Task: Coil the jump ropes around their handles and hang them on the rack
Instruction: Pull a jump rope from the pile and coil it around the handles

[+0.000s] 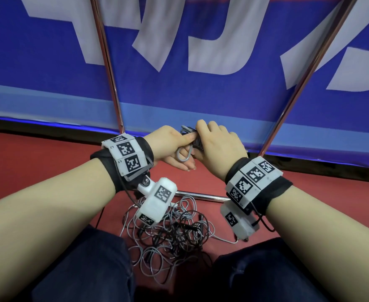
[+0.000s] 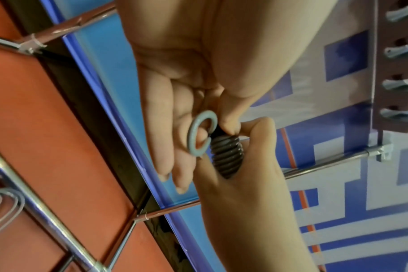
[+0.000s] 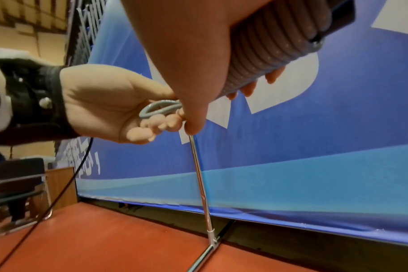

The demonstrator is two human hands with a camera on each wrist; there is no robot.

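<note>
Grey plastic jump rope (image 3: 266, 53), tightly coiled round its handles, sits clasped in the right hand (image 1: 219, 147), while the left hand (image 1: 170, 144) pinches its last loose loop (image 2: 199, 136) beside that grasp, likely awaiting tucking before hanging.

Two bare hands, the left hand (image 1: 170, 147) and the right hand (image 1: 218, 144), meet on one grey jump rope coiled around its dark handle (image 2: 226, 156). One tangled heap of grey and black loose ropes (image 1: 170, 236) lies on the red floor (image 1: 37, 153); their number cannot be told. Two slanting chrome rack poles (image 1: 105, 62) rise from it.
</note>
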